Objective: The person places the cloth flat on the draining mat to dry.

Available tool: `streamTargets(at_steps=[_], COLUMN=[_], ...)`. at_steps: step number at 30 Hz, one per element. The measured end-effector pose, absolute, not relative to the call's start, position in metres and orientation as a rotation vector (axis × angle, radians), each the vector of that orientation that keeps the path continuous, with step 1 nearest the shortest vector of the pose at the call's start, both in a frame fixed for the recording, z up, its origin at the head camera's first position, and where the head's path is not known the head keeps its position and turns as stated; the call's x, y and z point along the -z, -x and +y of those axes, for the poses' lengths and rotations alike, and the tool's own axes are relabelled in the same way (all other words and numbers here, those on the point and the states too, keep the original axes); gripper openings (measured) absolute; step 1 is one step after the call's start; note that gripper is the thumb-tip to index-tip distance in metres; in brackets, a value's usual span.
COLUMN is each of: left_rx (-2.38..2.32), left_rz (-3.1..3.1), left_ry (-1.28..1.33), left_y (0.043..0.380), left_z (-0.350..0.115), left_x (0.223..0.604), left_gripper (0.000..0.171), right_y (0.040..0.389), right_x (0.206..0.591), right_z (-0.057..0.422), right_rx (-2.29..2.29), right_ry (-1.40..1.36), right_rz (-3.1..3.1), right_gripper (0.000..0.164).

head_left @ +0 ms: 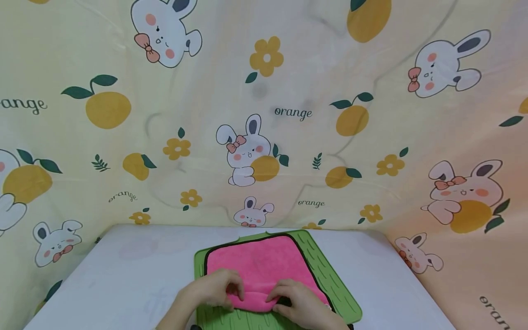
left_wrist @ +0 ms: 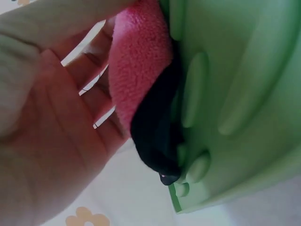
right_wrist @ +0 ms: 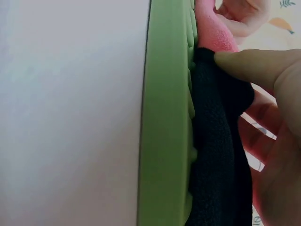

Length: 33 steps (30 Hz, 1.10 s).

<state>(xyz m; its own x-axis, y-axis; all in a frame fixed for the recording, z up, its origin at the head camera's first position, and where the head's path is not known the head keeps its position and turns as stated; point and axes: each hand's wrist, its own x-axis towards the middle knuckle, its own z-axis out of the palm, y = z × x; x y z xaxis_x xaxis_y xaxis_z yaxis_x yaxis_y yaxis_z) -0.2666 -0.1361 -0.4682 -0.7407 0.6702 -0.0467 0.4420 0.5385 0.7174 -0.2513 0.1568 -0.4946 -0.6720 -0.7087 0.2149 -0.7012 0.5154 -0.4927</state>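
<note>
We read "orange" across a cream fabric backdrop (head_left: 206,91). At six o'clock, a white bench (head_left: 148,275) bears a green ridged board (head_left: 345,302). Atop lies a fuzzy pink black-edged cloth (head_left: 257,261); fingers of the left hand (head_left: 218,286) and right hand (head_left: 297,300) pinch its near edge.

Bare left forearm (head_left: 177,306), bare right wrist (head_left: 330,318), bare fingers (head_left: 282,289).

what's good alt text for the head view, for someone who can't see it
A person's left hand and right hand pinch the folded near edge of a black-trimmed pink cloth on a green board. Behind the white table hangs a rabbit-and-orange-print backdrop.
</note>
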Motion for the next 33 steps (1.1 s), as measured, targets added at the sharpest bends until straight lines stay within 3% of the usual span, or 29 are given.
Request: streamTargets(at_steps=[13, 21, 28, 33], left_rx=[-0.995, -1.19, -1.233, -1.188], left_rz=[2.559, 2.474, 2.406, 2.384], left_ry=[-0.931, -0.913, -0.959, -0.927], left_y=[0.268, 0.268, 0.269, 0.27], left_z=[-0.139, -0.15, -0.15, -0.144], left_x=[0.467, 0.456, 0.452, 0.46], left_gripper=[0.017, 0.011, 0.012, 0.026], right_y=[0.253, 0.251, 0.251, 0.25], right_x=[0.496, 0.487, 0.485, 0.485], right_z=[0.159, 0.16, 0.157, 0.156], right_rx=[1.17, 1.345, 1.456, 1.558], right_ry=[1.305, 1.184, 1.18, 1.173], right_rz=[2.674, 2.707, 2.718, 2.739], right_gripper=[0.013, 0.012, 0.009, 0.007])
